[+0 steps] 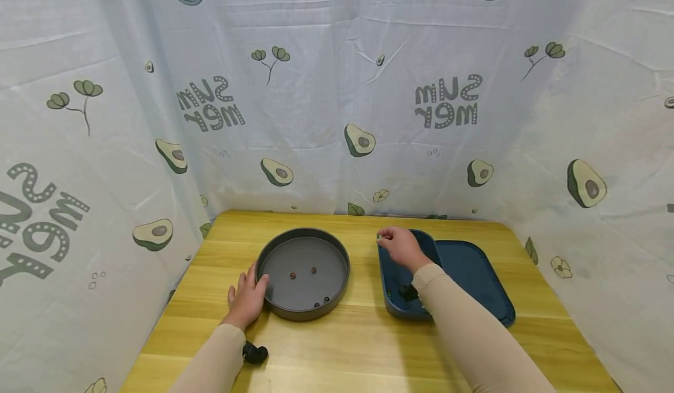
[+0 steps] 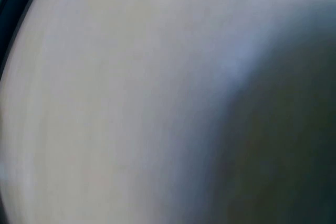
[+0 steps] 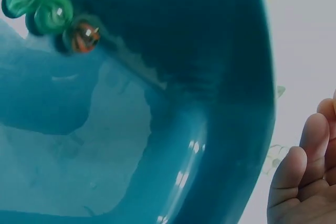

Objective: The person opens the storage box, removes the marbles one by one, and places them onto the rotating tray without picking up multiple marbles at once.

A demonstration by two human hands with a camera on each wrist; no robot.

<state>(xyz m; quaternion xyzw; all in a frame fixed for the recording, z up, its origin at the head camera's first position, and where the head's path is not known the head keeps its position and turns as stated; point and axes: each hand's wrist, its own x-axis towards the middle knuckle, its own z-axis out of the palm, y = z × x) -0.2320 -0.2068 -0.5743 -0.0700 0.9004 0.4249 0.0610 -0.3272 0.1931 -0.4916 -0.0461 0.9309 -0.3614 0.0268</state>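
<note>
My left hand [image 1: 246, 300] holds the left edge of a round dark grey pan [image 1: 301, 310], its thumb over the rim and the other fingers outside. Several small marbles lie in the pan, among them a reddish-brown marble [image 1: 292, 275] and a dark marble [image 1: 326, 299]. Over the far left corner of a blue rectangular bin [image 1: 386, 282], my right hand [image 1: 401, 247] pinches a small marble [image 1: 378, 237] at its fingertips. Inside the bin, the right wrist view shows a green marble [image 3: 54, 14] beside an orange-streaked marble [image 3: 84, 36]. The left wrist view is mostly blurred tabletop.
A flat blue lid or tray [image 1: 476, 276] lies against the bin's right side. Both containers stand on a yellow wooden table [image 1: 326, 352]. A white curtain [image 1: 316, 100] with avocado prints hangs behind and at both sides.
</note>
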